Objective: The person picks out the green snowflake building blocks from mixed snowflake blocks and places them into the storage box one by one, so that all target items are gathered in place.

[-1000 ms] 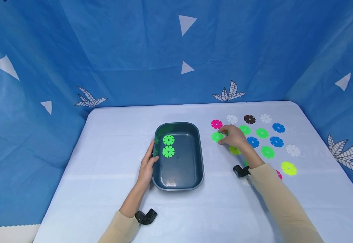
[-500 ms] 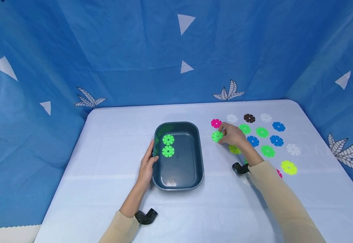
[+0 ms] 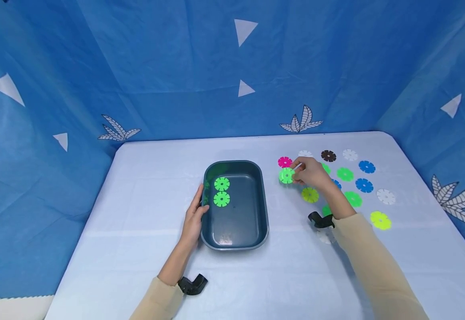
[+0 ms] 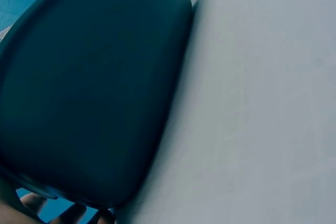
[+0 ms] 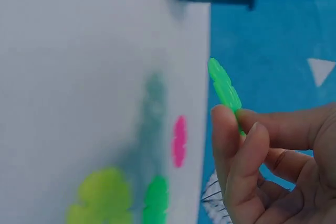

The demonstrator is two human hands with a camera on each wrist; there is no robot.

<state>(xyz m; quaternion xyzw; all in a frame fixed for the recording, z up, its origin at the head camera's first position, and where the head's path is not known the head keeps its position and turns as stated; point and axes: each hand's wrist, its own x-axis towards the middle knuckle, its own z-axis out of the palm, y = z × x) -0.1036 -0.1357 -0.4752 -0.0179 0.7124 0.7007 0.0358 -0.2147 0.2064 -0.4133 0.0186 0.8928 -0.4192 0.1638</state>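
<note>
Fingers of the left hand [image 3: 192, 222] grip the tray [image 3: 236, 229] at its left edge, thumb over the rim; inside it lie two green discs [image 3: 222, 199]. Right of the tray, the right hand [image 3: 313, 172] pinches another green disc [image 5: 223, 83] above the worktop [image 3: 148, 191]. It looks light, stiff, perhaps slippery; its notched edge should grip best.

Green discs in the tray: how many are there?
2: one green disc toward the far end, a second green disc just nearer, both in the left half of the tray. None seems hidden.
</note>
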